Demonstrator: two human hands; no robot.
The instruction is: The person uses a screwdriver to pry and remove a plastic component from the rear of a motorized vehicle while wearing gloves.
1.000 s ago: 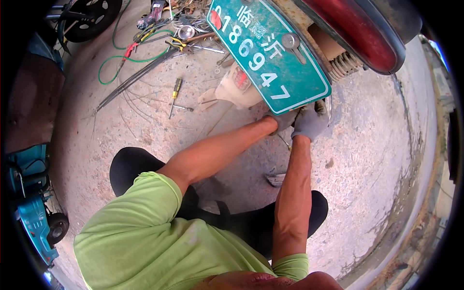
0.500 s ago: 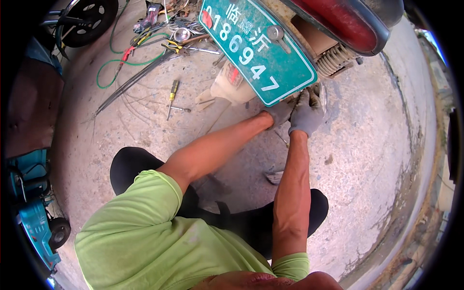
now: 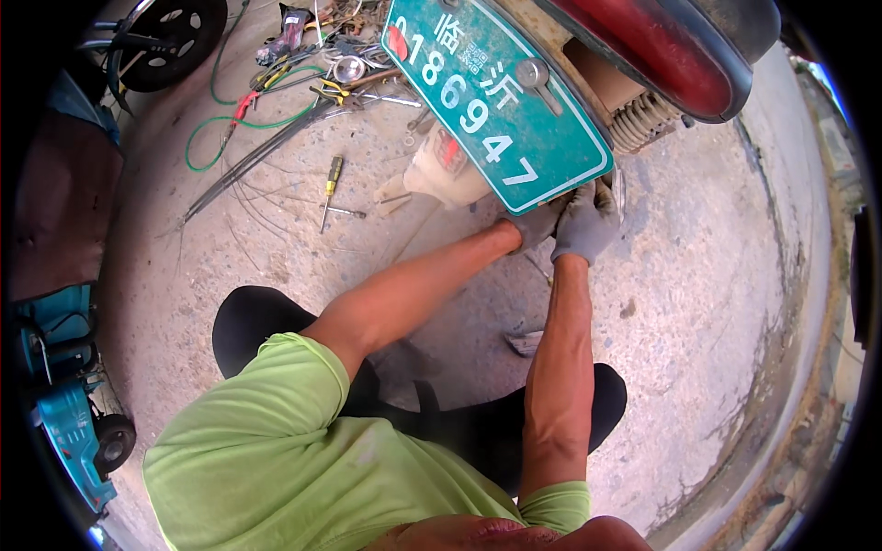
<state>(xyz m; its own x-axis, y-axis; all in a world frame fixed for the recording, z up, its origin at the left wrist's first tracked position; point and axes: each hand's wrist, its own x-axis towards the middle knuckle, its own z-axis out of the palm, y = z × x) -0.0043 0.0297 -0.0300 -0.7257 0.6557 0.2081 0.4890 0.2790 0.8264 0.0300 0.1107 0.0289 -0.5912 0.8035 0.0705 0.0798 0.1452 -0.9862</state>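
Note:
Both hands wear grey work gloves and reach under the lower edge of a green licence plate (image 3: 560, 138) at the rear of a two-wheeled vehicle. My left hand (image 3: 536, 228) is partly behind the plate, its fingers hidden. Just to the right, my right hand (image 3: 586, 230) has its fingers bent and close together by the plate's lower corner, beside a shiny round metal part (image 3: 617, 195). What they grip there is hidden. Above the hands are a coil spring (image 3: 641, 124) and a red tail light (image 3: 657, 55).
A yellow-handled screwdriver (image 3: 332, 179) lies on the concrete at left, near a short metal tool (image 3: 347, 212). Beyond it spread a green cord (image 3: 191, 147), pliers (image 3: 329, 90) and a pile of tools. A whitish container (image 3: 446, 174) stands left of the plate. A black wheel (image 3: 175, 41) is at far left.
The vehicle's rear, plate and tail light sit slightly lower and farther right in view, as the whole picture has shifted a little. Both hands stay under the plate.

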